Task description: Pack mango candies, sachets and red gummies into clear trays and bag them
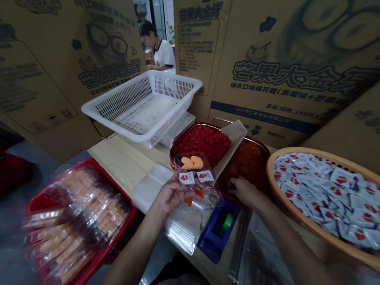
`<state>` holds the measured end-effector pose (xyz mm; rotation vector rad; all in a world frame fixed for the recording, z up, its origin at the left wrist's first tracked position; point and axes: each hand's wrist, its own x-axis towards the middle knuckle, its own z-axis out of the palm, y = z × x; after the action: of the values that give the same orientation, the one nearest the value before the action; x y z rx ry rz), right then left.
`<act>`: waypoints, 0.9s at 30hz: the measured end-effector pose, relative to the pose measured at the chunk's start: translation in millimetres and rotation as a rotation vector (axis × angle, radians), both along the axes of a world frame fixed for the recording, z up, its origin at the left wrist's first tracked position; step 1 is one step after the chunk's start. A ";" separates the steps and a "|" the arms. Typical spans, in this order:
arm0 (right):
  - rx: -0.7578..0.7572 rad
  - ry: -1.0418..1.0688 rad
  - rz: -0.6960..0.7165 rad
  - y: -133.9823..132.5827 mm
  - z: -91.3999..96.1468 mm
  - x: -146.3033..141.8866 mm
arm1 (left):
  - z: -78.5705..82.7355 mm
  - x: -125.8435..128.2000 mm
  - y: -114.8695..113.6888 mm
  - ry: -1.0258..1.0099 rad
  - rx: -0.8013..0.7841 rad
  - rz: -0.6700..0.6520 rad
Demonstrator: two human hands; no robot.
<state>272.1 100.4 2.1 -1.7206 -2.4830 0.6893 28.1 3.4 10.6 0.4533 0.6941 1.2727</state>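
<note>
Here's the left hand (171,195), pinching the clear tray (209,199) mid-view by its eight o'clock edge: likely light, flimsy, slick, so rim holds suit! At three o'clock, the right hand (243,191) dips toward orange pieces (247,162), fingertip grip impossible to tell.

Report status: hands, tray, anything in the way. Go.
Left hand holding tray. Right hand at orange candy, grip unclear. Tray carries two white packets. Divider near right hand, apparently not blocking.
</note>
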 end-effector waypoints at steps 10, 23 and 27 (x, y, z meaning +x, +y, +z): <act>0.024 0.139 -0.102 -8.3 18.8 11.3 | -0.7 -0.5 0.6 -0.018 0.003 -0.007; -0.353 0.791 -0.265 -34.0 63.6 -0.2 | 2.9 1.6 1.7 0.018 -0.029 0.010; -0.371 0.698 -0.061 -47.3 69.0 -21.0 | -1.4 1.0 2.5 -0.009 -0.012 -0.002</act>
<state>251.1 53.2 71.2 -1.2980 -1.8887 1.5048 29.1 6.0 9.2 0.4381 0.6931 1.2675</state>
